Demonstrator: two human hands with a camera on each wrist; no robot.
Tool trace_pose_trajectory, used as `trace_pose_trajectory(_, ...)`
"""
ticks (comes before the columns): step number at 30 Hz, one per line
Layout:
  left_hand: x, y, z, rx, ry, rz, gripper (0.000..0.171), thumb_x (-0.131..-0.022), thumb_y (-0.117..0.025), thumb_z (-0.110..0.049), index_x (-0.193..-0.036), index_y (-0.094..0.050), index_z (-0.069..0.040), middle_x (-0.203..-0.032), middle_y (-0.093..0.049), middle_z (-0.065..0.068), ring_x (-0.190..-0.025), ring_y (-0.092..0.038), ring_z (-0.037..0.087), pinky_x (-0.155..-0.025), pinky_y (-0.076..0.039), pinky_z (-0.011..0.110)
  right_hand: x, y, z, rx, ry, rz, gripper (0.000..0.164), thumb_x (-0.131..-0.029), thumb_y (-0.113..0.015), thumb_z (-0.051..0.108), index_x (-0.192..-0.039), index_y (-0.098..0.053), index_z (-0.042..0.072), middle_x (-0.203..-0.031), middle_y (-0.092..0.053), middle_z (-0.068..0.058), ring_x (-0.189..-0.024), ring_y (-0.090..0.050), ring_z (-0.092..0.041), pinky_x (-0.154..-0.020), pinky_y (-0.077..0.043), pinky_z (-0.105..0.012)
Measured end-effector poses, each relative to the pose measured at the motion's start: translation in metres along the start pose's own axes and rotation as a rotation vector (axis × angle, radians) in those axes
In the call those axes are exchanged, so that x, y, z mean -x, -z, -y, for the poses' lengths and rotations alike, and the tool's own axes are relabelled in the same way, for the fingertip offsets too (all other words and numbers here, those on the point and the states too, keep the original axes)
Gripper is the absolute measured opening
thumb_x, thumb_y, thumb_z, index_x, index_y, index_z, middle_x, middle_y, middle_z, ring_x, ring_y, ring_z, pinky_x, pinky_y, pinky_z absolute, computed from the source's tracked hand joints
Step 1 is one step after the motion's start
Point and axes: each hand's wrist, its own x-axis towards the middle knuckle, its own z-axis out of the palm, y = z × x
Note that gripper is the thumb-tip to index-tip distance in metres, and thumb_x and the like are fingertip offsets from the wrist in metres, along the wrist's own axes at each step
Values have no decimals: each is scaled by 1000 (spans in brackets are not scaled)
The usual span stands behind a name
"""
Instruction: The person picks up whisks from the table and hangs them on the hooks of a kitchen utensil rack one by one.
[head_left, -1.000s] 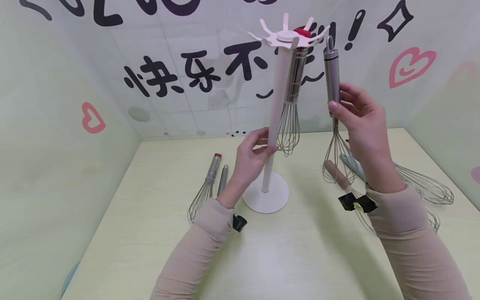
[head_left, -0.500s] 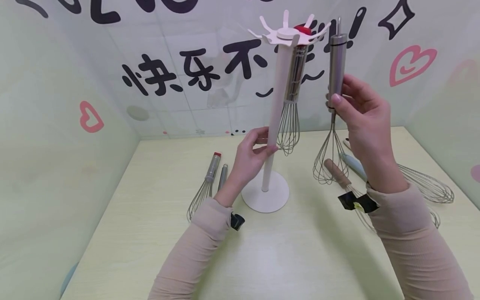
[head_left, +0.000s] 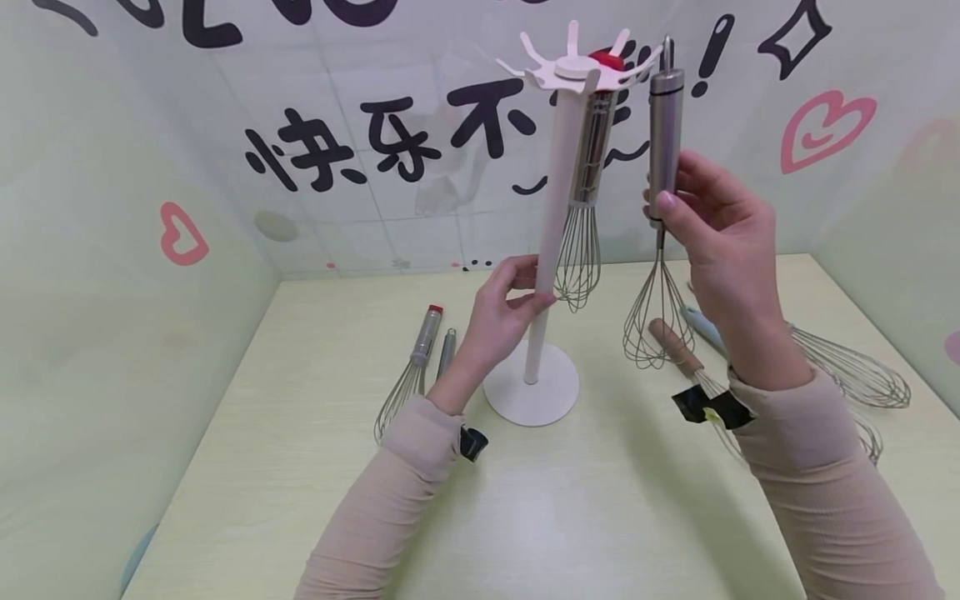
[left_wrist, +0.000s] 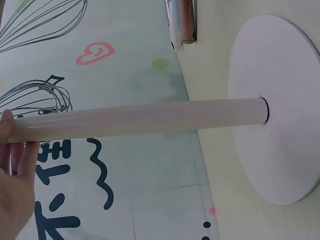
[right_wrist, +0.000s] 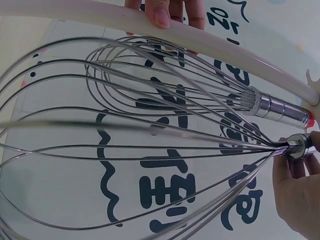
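A white stand (head_left: 531,404) with a round base, a pole and a ring of upturned prongs on top stands on the table. My left hand (head_left: 504,312) grips its pole partway up. From one prong hangs a steel whisk (head_left: 590,158) with a red end. My right hand (head_left: 731,242) pinches the handle of another steel whisk (head_left: 666,133), held upright with wires down. Its hanging loop is beside the prong tips on the right; whether they touch, I cannot tell. The right wrist view shows the held whisk's wires (right_wrist: 200,147) in front of the hanging one.
On the table's (head_left: 315,500) left lie a red-ended whisk (head_left: 420,350) and a slim grey handle (head_left: 446,354), partly behind my left arm. To the right lie a brown-handled whisk (head_left: 675,346) and a blue-handled whisk (head_left: 703,327), partly hidden by my right arm. A printed wall backs the table.
The held whisk rose and turned slightly, then shifted left toward the prongs, its loop now turned differently. My left hand and the stand have stayed in place.
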Motion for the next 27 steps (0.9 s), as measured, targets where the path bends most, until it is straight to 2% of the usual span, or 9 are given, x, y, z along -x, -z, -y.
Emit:
trace_pose_trajectory(11, 0, 1, 0, -1, -3, 9, 44, -86, -66, 1, -127, -49, 4, -115, -57, 22, -107, -60, 32, -92, -59, 30, 1, -3, -4, 29, -19, 34, 33, -87, -64, -3, -119, -66, 5, -105, -66, -7, -87, -68, -13, -84, -59, -19)
trace_pose_trajectory(16, 0, 2, 0, 0, -11, 16, 44, -86, -66, 1, -127, -49, 3, -115, -58, 22, -107, -61, 32, -92, -59, 30, 2, -4, -8, 56, -40, 53, 34, -86, -68, 2, -119, -66, 7, -105, -66, -5, -89, -67, -13, -83, -59, -17)
trace_pose_trajectory(27, 0, 3, 0, 11, -11, 24, 43, -86, -65, 2, -126, -50, 4, -115, -58, 22, -107, -60, 32, -92, -59, 29, 2, -9, -19, 40, -4, 79, 37, -88, -59, -10, -117, -66, 11, -101, -67, 0, -90, -65, -11, -82, -60, -19)
